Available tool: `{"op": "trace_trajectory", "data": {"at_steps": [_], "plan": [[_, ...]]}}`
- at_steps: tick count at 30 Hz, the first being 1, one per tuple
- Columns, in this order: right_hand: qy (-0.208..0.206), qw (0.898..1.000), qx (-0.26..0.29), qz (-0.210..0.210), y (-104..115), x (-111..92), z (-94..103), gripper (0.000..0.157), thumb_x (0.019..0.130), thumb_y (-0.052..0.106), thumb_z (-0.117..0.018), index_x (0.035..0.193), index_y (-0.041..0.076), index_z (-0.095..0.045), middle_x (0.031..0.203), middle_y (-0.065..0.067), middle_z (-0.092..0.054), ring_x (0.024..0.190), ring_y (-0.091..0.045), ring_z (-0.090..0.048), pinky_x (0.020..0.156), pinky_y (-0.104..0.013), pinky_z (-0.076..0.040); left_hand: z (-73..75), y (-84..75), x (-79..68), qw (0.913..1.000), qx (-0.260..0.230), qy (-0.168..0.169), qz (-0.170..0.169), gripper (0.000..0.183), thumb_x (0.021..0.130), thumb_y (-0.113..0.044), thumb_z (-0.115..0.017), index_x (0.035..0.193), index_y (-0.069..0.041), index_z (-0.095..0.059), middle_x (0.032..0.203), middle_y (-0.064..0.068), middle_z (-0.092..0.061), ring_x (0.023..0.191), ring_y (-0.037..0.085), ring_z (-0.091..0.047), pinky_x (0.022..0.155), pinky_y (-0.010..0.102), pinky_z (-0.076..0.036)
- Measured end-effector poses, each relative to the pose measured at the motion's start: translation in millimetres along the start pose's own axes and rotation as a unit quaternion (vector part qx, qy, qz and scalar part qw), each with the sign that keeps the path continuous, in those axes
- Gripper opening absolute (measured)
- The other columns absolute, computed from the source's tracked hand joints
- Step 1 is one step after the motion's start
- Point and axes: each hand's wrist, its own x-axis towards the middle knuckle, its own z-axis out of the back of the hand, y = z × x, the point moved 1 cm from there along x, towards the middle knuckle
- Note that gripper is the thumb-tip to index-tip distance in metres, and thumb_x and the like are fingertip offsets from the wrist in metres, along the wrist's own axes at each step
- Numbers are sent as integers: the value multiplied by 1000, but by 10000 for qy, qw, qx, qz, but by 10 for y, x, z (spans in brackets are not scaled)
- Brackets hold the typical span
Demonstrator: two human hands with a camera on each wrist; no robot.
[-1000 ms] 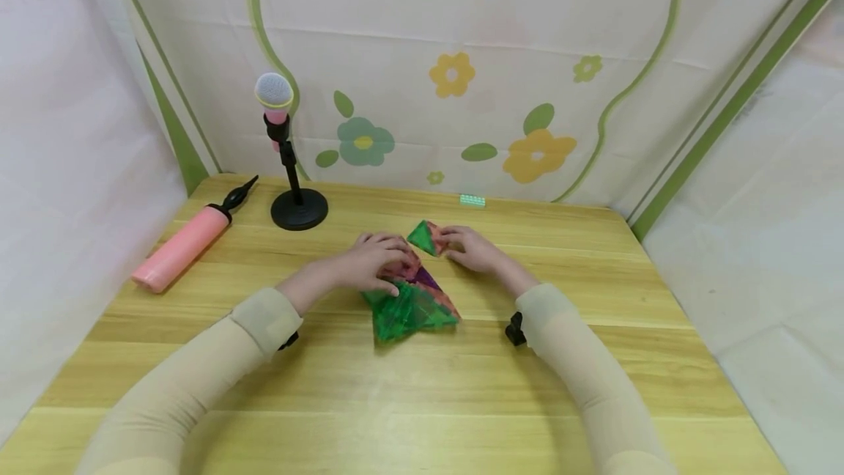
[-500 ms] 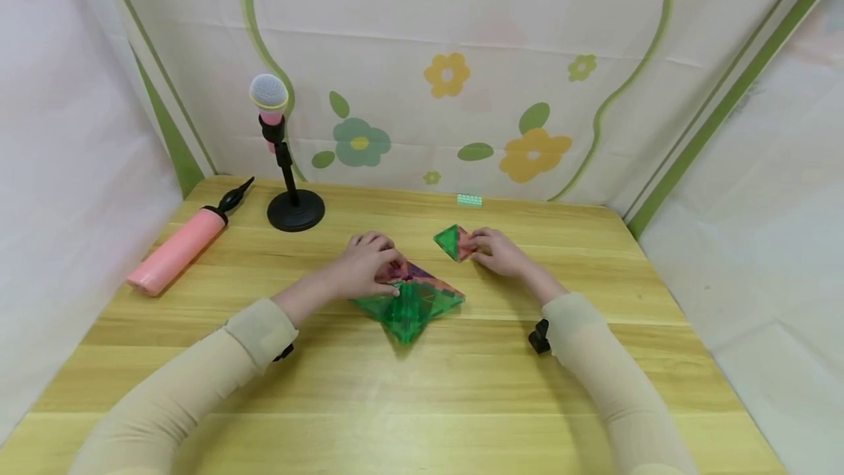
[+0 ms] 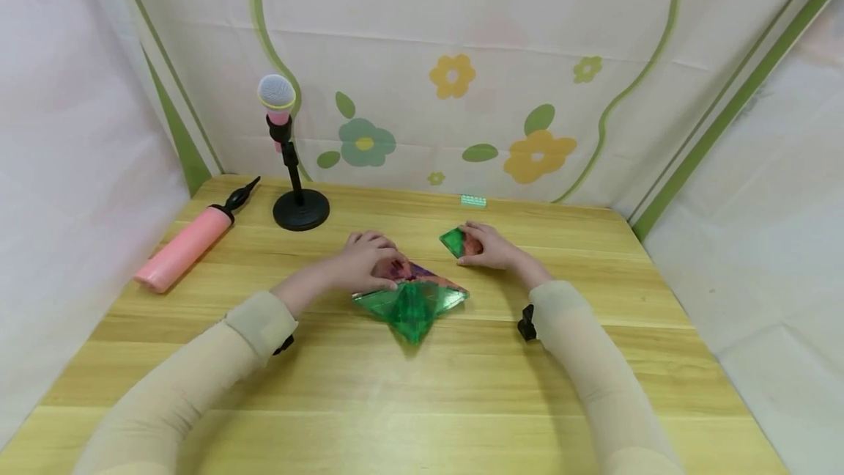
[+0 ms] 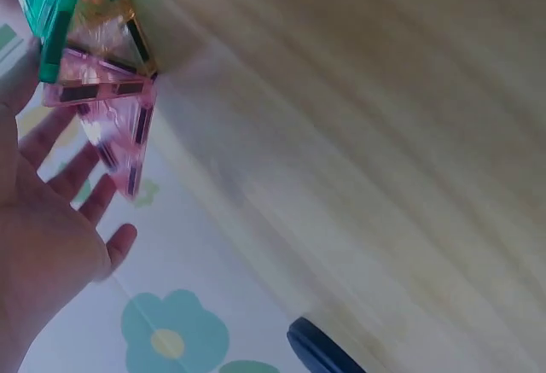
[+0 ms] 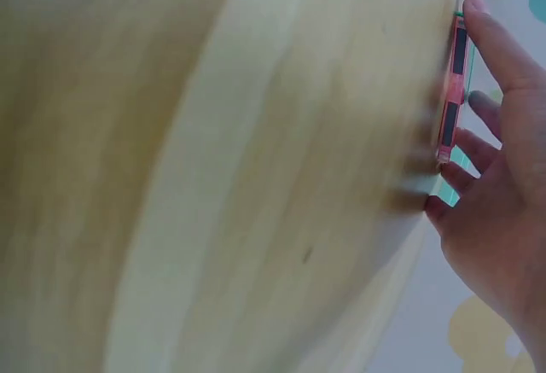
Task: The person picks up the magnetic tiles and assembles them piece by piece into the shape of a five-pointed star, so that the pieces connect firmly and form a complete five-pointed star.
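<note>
My left hand [image 3: 365,268] grips the upper left of a pointed structure of translucent magnetic tiles [image 3: 412,311], green at the front with pink and purple behind. In the left wrist view, the thumb lies by a green tile [image 4: 56,27] and the fingers reach behind pink tiles [image 4: 119,121]. To the right of the structure, my right hand [image 3: 491,248] holds a small pair of triangular magnetic tiles [image 3: 452,242], one green and one pink. The right wrist view shows the pink tile edge-on [image 5: 450,113] between thumb and fingers, close to the tabletop.
A toy microphone [image 3: 277,94] on a black stand [image 3: 301,210] is at the back left. Beside it lies a pink hand pump [image 3: 187,249]. A small mint-coloured block [image 3: 473,201] sits at the wooden table's [image 3: 395,416] back edge, before a flowered cloth [image 3: 409,35].
The small tile pair has moved right, away from the structure, with my right hand, which now covers more of its pink tile. The structure has turned under my left hand, its green point facing front.
</note>
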Motion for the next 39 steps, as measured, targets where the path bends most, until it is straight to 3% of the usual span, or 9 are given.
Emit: {"op": "trace_trajectory", "data": {"at_steps": [7,13,23,31,34,39], "plan": [[-14,10000,-66,35,-19,17,20,84,82,42,-71,147,6,-32,152,-20,-25,140,-40,-20,111,-54,-20,-74,-94,-68,9975,-43,-319,629,51,83,-56,-63,123,-26,-60,127,5,-51,122,28,-37,99,57,-24],[-159,9991,-364,-110,-35,30,15,84,79,48,-72,146,12,-37,151,-16,-29,138,-37,-24,110,-53,-24,-131,-182,-77,9947,140,-398,939,54,83,-61,-59,124,-25,-59,124,6,-51,117,30,-38,92,51,-28],[-245,9987,-444,48,-6,36,31,85,78,48,-73,146,11,-36,151,-13,-32,137,-37,-26,106,-63,-21,-162,-209,-75,9935,120,-510,1011,52,83,-60,-60,121,-25,-60,120,5,-51,114,29,-39,87,48,-28],[-468,9989,15,77,-4,41,80,85,75,43,-77,143,6,-40,147,-18,-36,134,-36,-31,109,-53,-25,-156,-204,-51,9940,114,-510,964,52,83,-60,-61,120,-25,-60,119,5,-52,112,28,-39,88,48,-27],[-583,9977,304,137,31,41,128,85,77,41,-76,143,5,-38,149,-20,-30,136,-37,-29,109,-52,-27,-122,-192,-41,9945,107,-469,935,51,83,-59,-61,121,-24,-60,119,4,-52,112,28,-40,88,48,-26],[-786,9955,487,210,194,28,235,85,77,46,-74,146,14,-36,153,-15,-24,138,-36,-26,106,-55,-29,11,-164,37,9934,-111,-638,946,48,86,-50,-64,122,-20,-60,122,7,-55,115,31,-41,87,48,-26]]}}
